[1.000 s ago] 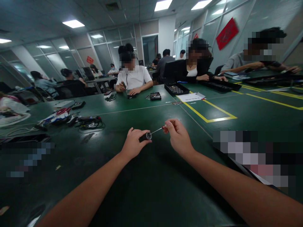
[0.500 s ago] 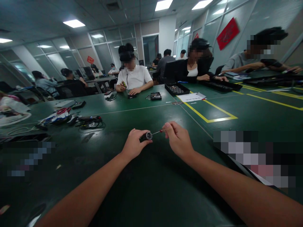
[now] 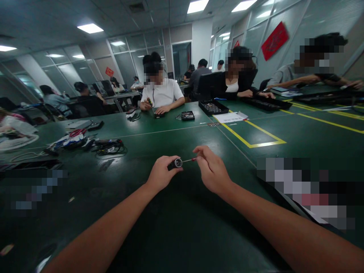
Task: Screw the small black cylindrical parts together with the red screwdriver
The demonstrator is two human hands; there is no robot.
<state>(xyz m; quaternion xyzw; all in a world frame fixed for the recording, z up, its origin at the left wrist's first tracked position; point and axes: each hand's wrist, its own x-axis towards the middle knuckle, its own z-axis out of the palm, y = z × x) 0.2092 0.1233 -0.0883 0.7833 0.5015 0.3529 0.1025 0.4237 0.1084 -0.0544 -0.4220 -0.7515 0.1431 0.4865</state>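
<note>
The black cylinder point(image 3: 175, 164) is over the green table point(image 3: 176, 231), gripped by the left hand point(image 3: 160, 173), thumb and fingers closed on its sides. A thin red-handled screwdriver point(image 3: 189, 160) points at the cylinder's ringed end; contact is too small to tell. Right of the cylinder, the right hand point(image 3: 212, 169) holds that screwdriver's handle in loosely bent fingers. Beyond and left of the cylinder lie black cables point(image 3: 111, 148).

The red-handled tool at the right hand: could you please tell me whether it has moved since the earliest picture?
Yes, slightly: against the near corner of the yellow tape, the red-handled tool has shifted down and a little left in the view.
</note>
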